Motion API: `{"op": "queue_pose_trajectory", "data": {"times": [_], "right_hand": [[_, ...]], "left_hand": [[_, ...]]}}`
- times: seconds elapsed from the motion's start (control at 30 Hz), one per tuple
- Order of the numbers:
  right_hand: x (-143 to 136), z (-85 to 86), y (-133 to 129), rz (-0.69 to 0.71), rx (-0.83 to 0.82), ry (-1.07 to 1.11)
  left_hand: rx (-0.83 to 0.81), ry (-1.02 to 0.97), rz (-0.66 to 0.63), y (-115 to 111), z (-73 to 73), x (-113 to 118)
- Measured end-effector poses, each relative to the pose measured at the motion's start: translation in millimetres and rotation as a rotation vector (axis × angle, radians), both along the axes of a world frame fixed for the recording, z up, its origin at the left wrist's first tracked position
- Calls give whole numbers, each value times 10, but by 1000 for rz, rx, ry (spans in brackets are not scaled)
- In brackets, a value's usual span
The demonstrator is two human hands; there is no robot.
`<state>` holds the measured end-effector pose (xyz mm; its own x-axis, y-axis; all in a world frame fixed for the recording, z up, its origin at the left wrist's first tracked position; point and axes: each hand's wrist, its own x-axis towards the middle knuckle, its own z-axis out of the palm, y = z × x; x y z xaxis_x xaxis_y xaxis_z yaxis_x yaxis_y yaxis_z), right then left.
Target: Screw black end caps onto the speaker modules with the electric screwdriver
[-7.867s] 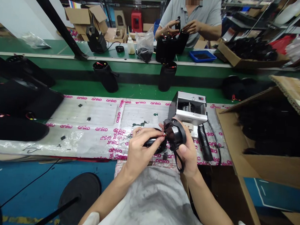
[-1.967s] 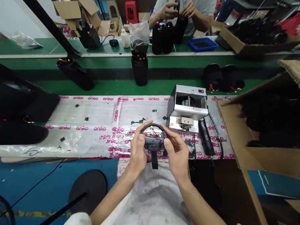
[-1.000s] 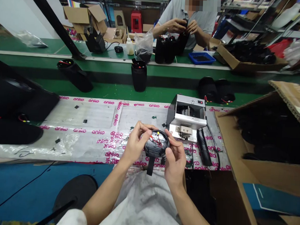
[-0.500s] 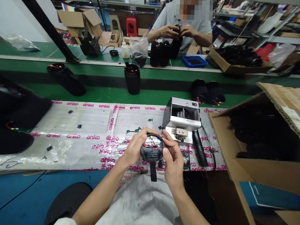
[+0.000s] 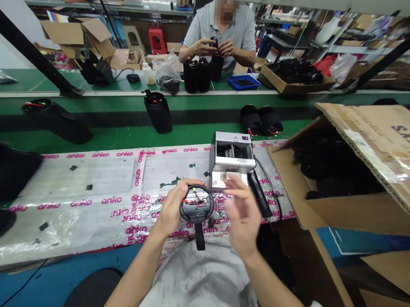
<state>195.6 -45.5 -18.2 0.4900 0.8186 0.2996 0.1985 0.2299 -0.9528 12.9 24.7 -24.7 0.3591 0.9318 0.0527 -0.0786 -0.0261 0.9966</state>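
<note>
Part-done, I'd judge: mid-frame, L hand (image 5: 170, 209) grips round black plastic housing (image 5: 197, 213), thin red wires (image 5: 198, 200) inside, top uncovered; R hand (image 5: 244, 221), right of ctr, seems open, empty (motion blur).

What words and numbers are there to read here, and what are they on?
"anko", in pink, many times: on the plastic bench covering.
Big letters on the cardboard box flap: I can't read the whole word for sure.
Tiny marks on the silver benchtop machine: too small.
Black round part in the left hand: none readable.
Numbers: none readable.
</note>
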Motion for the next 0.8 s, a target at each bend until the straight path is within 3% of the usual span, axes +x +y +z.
{"op": "queue_pose_trajectory", "data": {"times": [0.07, 0.1, 0.23, 0.37, 0.47, 0.57, 0.67, 0.8], "right_hand": [[412, 99, 113, -232, 10, -148], [642, 123, 178, -276, -36, -169], [1359, -23, 400, -226, -392, -283], [1524, -320, 462, -108, -578, -324], [1560, -341, 393, -43, -559, -259], [1622, -151, 276, -30, -427, -119], [1598, 155, 202, -42, -225, 22], [1370, 656, 240, 130, 18, 277]], "left_hand": [[5, 10, -14, 7, 6, 4], [11, 9, -22, 7, 10, 4], [14, 11, -63, 13, 21, -2], [-6, -20, -96, 29, 11, -4], [16, -38, -77, 30, 3, 5], [25, -37, -56, 22, 5, 20], [13, -40, -62, 16, 15, 29], [5, -61, -60, 23, 25, 33]]}}
